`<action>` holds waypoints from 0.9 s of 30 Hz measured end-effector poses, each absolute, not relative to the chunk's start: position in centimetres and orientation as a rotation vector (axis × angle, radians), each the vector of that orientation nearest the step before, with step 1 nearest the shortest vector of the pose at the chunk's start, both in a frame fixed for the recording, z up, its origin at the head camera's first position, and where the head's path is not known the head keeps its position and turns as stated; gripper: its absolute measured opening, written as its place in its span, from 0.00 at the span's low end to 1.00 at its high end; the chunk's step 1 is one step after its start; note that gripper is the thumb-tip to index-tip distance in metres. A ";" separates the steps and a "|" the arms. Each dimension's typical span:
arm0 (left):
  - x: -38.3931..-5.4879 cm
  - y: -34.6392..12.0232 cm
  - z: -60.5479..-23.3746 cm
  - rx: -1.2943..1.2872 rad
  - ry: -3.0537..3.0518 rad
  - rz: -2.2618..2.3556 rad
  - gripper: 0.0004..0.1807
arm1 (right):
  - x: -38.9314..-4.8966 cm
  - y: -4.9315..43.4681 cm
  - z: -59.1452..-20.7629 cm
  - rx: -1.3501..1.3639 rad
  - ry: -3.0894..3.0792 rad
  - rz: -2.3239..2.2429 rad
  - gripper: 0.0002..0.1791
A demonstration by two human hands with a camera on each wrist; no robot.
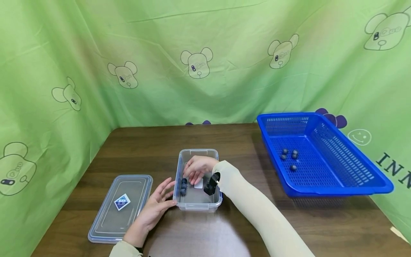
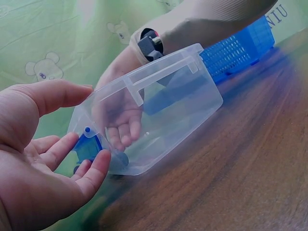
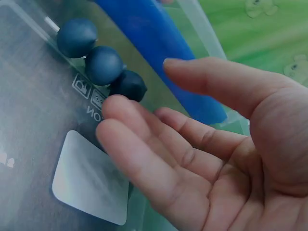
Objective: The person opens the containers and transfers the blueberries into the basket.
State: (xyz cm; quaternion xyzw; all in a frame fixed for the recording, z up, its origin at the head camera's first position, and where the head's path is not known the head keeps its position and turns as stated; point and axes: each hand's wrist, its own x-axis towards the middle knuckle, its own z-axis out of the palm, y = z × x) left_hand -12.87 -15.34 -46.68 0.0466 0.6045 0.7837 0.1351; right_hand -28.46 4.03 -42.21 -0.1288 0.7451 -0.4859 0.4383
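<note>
A clear plastic box [image 1: 197,206] stands without its lid in the middle of the table. Inside it, three dark blue balls [image 1: 183,186], each with a small tip, line up along the left wall. My right hand [image 1: 196,168] reaches into the box, palm toward the balls. In the right wrist view its loosely bent fingers [image 3: 139,159] are beside the nearest ball [image 3: 129,86], holding nothing; whether they touch it I cannot tell. My left hand [image 1: 156,206] rests at the box's near left corner, thumb [image 2: 62,96] against the rim and fingers spread along the outside wall.
A clear lid [image 1: 128,187] with a blue diamond sticker lies on the left of the table [image 1: 151,142]. At the right stands a blue slotted basket [image 1: 340,160] with several more dark balls [image 1: 293,167]. A white square [image 3: 91,178] shows at the box's bottom. Behind hangs a green curtain [image 1: 160,100].
</note>
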 end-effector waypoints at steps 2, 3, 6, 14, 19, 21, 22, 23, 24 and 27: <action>-12.9 -15.3 -46.7 0.134 1.752 2.266 0.47 | -28.3 3.8 -42.2 -0.326 1.882 -1.178 0.03; -12.9 -15.4 -46.7 0.134 1.750 2.265 0.47 | -28.2 3.6 -42.2 -0.331 1.897 -1.162 0.04; -12.9 -15.4 -46.8 0.130 1.744 2.262 0.48 | -28.0 3.2 -42.3 -0.340 1.938 -1.120 0.05; -12.8 -15.3 -46.8 0.131 1.727 2.273 0.48 | -27.8 2.4 -42.9 -0.354 1.999 -1.097 0.01; -12.8 -15.3 -46.8 0.135 1.729 2.278 0.48 | -27.8 2.2 -43.1 -0.349 2.006 -1.113 0.04; -12.8 -15.3 -46.8 0.137 1.731 2.276 0.48 | -27.8 2.3 -43.1 -0.349 1.994 -1.116 0.04; -12.8 -15.3 -46.8 0.139 1.732 2.275 0.48 | -27.9 2.3 -43.1 -0.351 1.991 -1.113 0.05; -12.8 -15.3 -46.8 0.139 1.734 2.273 0.48 | -27.9 2.4 -43.0 -0.356 1.988 -1.109 0.05; -12.8 -15.3 -46.7 0.141 1.736 2.271 0.48 | -27.9 2.4 -42.9 -0.362 1.988 -1.105 0.05; -12.9 -15.3 -46.7 0.142 1.735 2.268 0.48 | -28.0 2.6 -42.7 -0.374 1.985 -1.105 0.05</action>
